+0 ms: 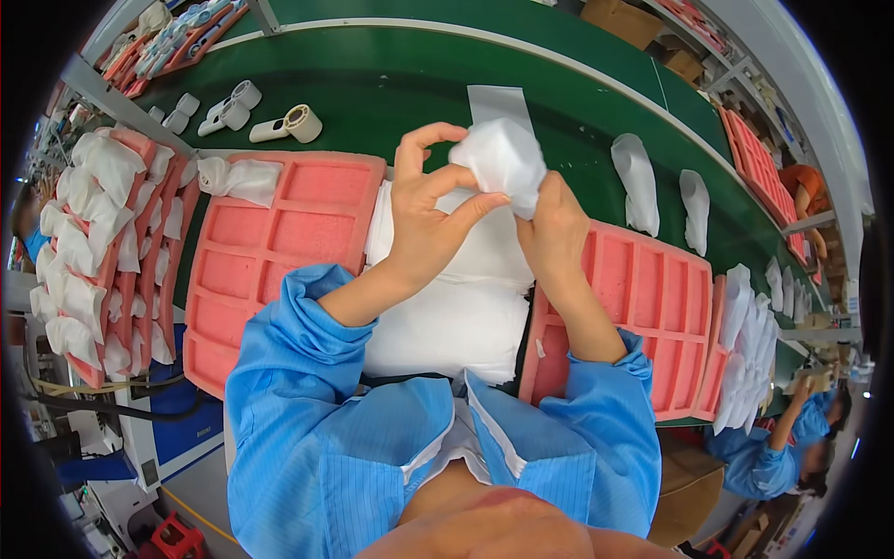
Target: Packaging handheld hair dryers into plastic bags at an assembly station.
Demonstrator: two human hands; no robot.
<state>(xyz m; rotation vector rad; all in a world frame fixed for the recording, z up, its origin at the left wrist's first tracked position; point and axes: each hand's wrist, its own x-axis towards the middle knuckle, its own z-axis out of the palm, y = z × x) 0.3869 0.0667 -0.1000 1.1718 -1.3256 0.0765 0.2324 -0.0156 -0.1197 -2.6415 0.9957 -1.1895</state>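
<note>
The white wrapped bundle (498, 158) hung over the far end of a stack of white sheets (447, 326), pinched at its lower right by the right hand (554, 224), whose grip was nearly closed. The left hand (424, 200) had a looser grip, thumb and fingers spread with their tips at the bundle's left side; how hard they pressed could not be told. With only one firm pinch, the bundle could have twisted or slipped, and too hard a pull could have torn its thin covering. Beneath, a brushing forearm could have skewed the stack, between the left pink tray (321, 184) and the right pink tray (641, 270). Farther out on the green tabletop (391, 88), a stray knock could have rolled the bare white parts (287, 124).
</note>
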